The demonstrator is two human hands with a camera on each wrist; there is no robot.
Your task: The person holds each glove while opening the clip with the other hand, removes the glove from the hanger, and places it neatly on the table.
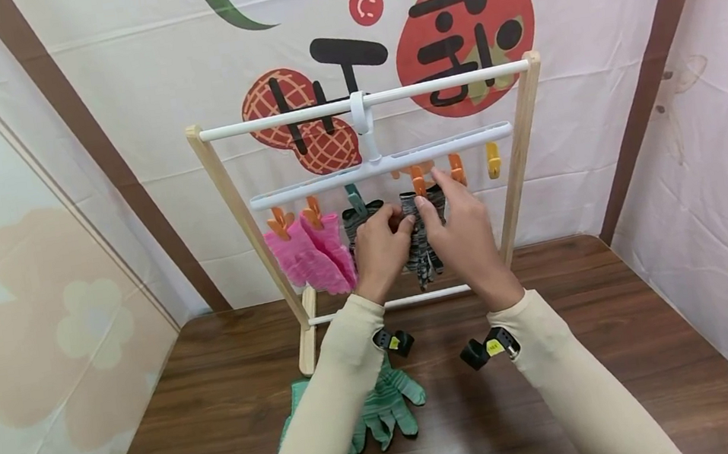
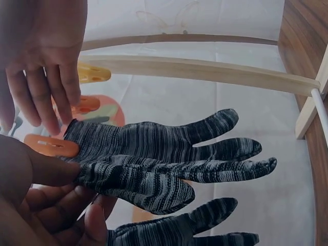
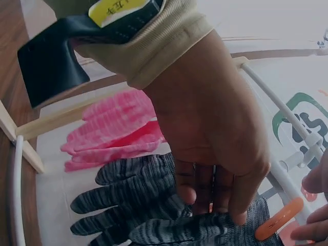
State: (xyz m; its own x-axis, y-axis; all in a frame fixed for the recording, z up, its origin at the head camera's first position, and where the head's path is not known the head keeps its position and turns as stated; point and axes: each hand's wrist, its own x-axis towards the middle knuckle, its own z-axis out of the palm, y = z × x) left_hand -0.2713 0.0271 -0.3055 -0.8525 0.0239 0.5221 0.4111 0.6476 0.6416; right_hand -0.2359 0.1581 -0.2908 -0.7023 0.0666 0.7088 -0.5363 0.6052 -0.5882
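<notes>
Two black-and-grey striped knit gloves hang side by side below a white hanger bar [image 1: 324, 184]. My left hand [image 1: 381, 251] pinches the right-hand striped glove [image 2: 128, 141] near its cuff, thumb on one side and fingers behind. An orange clip [image 1: 418, 180] sits on that cuff. Close to this clip is my right hand [image 1: 468, 229], its fingers extended and relaxed, with nothing gripped. The other striped glove [image 3: 128, 184] hangs from a teal clip [image 1: 356, 200], partly hidden behind my left hand.
Pink gloves [image 1: 305, 254] hang from two orange clips at the left. Another orange clip [image 1: 457, 168] and a yellow clip [image 1: 493, 160] are at the right. A wooden frame [image 1: 520, 153] holds the hanger. Green gloves [image 1: 388, 408] lie on the brown table [image 1: 225, 429].
</notes>
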